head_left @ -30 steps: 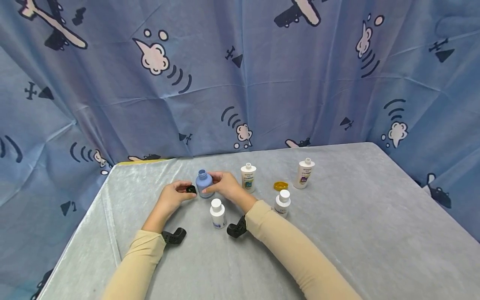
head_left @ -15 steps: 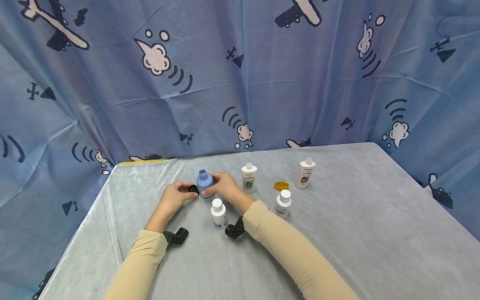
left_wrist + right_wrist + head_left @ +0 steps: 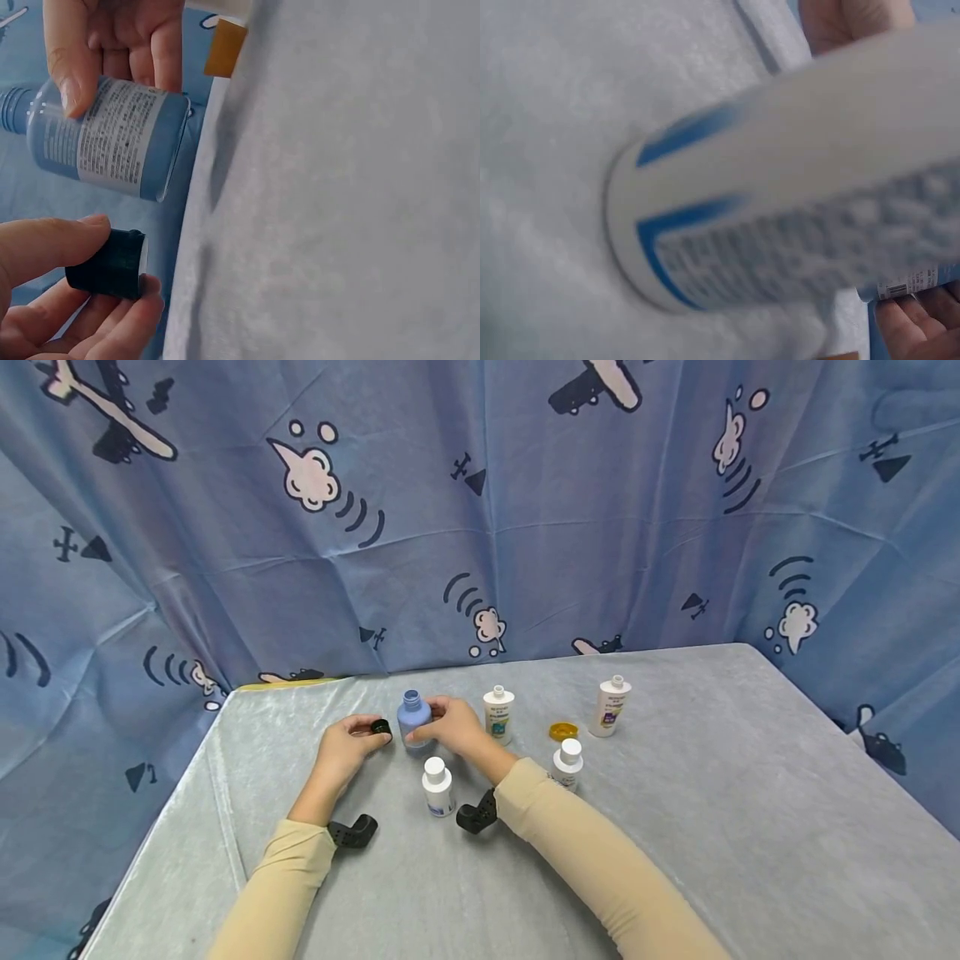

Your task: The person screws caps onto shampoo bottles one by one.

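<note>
My left hand (image 3: 342, 753) pinches a black screw cap (image 3: 382, 729) between thumb and fingers. Just to its right, my right hand (image 3: 459, 727) grips an uncapped blue bottle (image 3: 413, 718) by its side, and the bottle stands upright. A gap separates cap and bottle. The left wrist view shows the bottle's printed label (image 3: 120, 135) and, below it, the cap in the left fingers (image 3: 52, 244). Nearer the person, a white bottle (image 3: 437, 792) with a white cap stands between the forearms. That bottle fills much of the right wrist view and hides part of both hands there.
Behind the right hand stands an uncapped white bottle (image 3: 498, 717), with another (image 3: 610, 708) farther right. Between them lies an amber cap (image 3: 563, 732). A white-capped bottle (image 3: 567, 764) is partly hidden by the right sleeve. A blue curtain (image 3: 480, 527) hangs behind the table (image 3: 750, 810).
The blue bottle has shifted slightly back and to the right in the right hand. The black cap came close to the bottle, then moved back and left, away from it.
</note>
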A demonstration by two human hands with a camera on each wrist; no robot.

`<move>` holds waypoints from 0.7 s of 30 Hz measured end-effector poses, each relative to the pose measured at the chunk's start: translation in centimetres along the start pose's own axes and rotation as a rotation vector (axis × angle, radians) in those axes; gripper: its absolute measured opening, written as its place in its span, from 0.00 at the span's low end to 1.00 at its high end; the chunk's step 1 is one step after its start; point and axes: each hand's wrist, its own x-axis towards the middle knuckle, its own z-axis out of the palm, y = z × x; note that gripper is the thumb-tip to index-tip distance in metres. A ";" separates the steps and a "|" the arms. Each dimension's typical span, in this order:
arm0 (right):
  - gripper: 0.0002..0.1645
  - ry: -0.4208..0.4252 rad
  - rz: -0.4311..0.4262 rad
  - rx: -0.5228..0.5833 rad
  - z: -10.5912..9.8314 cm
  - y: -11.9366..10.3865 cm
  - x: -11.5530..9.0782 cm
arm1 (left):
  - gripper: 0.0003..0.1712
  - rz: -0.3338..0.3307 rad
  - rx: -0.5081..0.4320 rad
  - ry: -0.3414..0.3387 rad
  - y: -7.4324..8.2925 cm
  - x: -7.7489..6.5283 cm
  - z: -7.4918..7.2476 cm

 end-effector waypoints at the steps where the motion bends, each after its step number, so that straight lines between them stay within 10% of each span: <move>1: 0.37 -0.003 -0.006 0.002 -0.2 -0.1 -0.1 | 0.24 -0.001 -0.012 0.001 0.1 0.0 0.0; 21: 0.36 0.110 -0.059 0.092 -6.7 -4.0 -6.2 | 0.27 0.067 -0.157 -0.044 3.9 -2.3 0.4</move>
